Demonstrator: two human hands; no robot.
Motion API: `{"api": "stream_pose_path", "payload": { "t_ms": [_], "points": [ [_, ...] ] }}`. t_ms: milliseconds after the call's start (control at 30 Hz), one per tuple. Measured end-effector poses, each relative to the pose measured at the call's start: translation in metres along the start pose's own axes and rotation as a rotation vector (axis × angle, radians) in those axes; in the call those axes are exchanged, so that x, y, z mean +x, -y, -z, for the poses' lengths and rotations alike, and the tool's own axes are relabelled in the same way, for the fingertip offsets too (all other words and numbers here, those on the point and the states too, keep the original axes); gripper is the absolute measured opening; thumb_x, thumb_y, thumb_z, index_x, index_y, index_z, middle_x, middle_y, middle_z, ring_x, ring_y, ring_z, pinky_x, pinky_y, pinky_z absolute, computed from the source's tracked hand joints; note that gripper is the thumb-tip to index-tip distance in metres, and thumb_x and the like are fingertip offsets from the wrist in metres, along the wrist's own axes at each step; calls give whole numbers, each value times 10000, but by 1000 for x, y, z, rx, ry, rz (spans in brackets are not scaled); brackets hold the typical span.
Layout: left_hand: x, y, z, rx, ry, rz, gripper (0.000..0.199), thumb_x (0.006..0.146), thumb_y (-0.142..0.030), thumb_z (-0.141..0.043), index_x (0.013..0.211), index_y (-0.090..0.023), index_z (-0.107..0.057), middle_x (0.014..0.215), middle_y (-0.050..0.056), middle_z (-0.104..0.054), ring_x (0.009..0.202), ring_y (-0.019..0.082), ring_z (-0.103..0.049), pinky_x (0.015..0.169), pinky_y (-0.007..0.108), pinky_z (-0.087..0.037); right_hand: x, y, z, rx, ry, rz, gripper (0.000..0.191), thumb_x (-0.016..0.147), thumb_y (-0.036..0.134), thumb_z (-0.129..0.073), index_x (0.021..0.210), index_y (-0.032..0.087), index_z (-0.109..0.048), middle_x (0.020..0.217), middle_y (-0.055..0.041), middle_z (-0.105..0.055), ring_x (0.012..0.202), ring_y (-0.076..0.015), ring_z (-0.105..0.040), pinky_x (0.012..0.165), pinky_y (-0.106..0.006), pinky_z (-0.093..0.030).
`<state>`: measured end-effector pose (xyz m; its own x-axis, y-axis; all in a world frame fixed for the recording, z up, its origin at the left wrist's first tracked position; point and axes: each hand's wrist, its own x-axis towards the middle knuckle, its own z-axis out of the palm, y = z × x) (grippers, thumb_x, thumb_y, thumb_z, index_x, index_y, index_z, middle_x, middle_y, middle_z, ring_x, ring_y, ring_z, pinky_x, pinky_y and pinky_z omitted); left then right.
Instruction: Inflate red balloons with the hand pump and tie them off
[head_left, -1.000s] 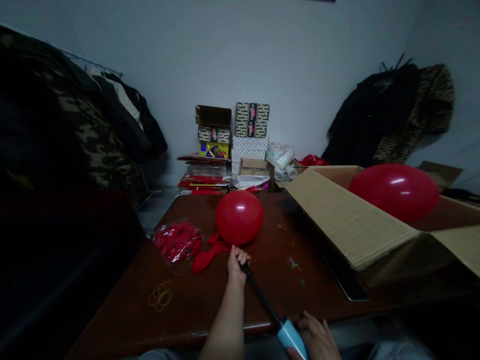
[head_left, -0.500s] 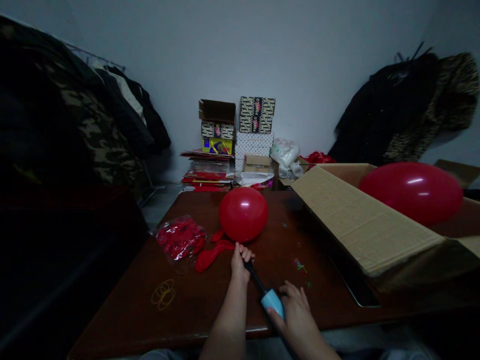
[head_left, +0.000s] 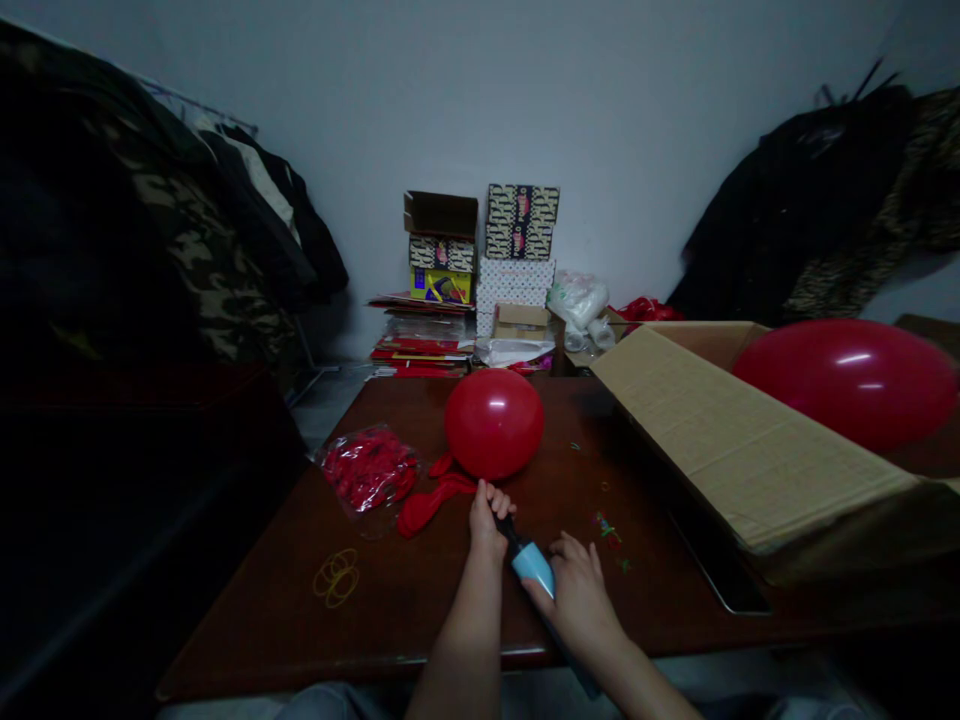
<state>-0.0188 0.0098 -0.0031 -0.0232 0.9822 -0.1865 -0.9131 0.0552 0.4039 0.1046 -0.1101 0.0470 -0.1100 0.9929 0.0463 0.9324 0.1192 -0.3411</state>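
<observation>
Both hands, left hand [head_left: 488,516] and right hand [head_left: 574,598], clamped on pump [head_left: 531,562] at red balloon [head_left: 493,422].

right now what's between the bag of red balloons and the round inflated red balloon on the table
Head view: flat uninflated red balloons lie on the brown table between them.

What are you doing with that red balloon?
A person sits at a dark wooden table working a hand pump. The left hand grips the pump's black nozzle end right at the neck of the red balloon, which is round and partly filled. The right hand holds the light blue handle, pushed close to the left hand. A bag of flat balloons and some rubber bands lie to the left. Another inflated balloon sits in the cardboard box on the right.
</observation>
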Motion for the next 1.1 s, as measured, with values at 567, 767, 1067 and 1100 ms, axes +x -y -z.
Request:
{"api": "stream_pose_path", "payload": {
  "t_ms": [567,767,1067,1100],
  "points": [
    [-6,-2,-2,-26,-12,28,396,733,-376,-618,578,-192,-304,422,-106,-229,327,33,-235,400,191,-239,-97,-74,3,52,218,-37,501,736,638,-470,1024,264,-639,1192,-86,-564,1245,-356,-347,1021,-603,-168],
    [-6,-3,0,-55,-2,37,382,740,-372,-616,584,-190,-319,426,-105,-224,327,33,-227,395,187,-241,-91,-64,4,4,166,-46,502,744,630,-454,944,224,-670,1199,-109,-558,1244,-352,-351,1034,-574,-166],
    [-2,-3,-1,-58,27,61,392,746,-397,-614,594,-189,-317,440,-103,-238,338,32,-225,399,186,-242,-57,-38,1,33,132,-26,493,780,562,-432,1025,185,-635,1226,-119,-525,1260,-319,-331,1057,-525,-150],
    [-2,-3,-1,-57,26,63,393,747,-399,-613,593,-189,-318,440,-102,-240,339,32,-226,398,187,-240,-49,-33,0,30,120,-34,487,782,549,-434,1027,178,-634,1222,-120,-526,1256,-315,-335,1059,-515,-150]
  ]
}}
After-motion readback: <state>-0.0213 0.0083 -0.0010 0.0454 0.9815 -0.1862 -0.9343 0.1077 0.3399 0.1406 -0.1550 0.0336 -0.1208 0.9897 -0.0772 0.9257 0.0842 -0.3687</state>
